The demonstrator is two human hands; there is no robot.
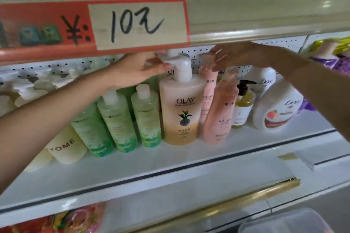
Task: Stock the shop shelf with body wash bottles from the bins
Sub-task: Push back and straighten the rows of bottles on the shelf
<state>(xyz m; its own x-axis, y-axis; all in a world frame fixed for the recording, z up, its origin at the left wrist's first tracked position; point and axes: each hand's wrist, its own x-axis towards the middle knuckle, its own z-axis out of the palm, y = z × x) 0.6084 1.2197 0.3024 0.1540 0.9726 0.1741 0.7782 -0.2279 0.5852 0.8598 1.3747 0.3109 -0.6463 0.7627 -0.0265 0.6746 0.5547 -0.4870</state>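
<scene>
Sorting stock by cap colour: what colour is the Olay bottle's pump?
The Olay pump is white; head view.

Bright, flat, slightly warm light, no hard shadows. Highlights put the source overhead, to the right: glare streaks on the glossy rail (265,15) near the top right corner, soft sheen along the front edge of the shelf (189,161). Motion blur all over: right hand (234,55) smeared, pink bottles (219,111) ghosted, pump heads (37,83) at the shelf's left end mush. Sharpest: price sign (139,24) numerals, beige bottle (180,115) label. Wide-angle bend, shelf edges bow and tilt, worst at the sides. Clear tub (287,221), bottom right, soft.
</scene>
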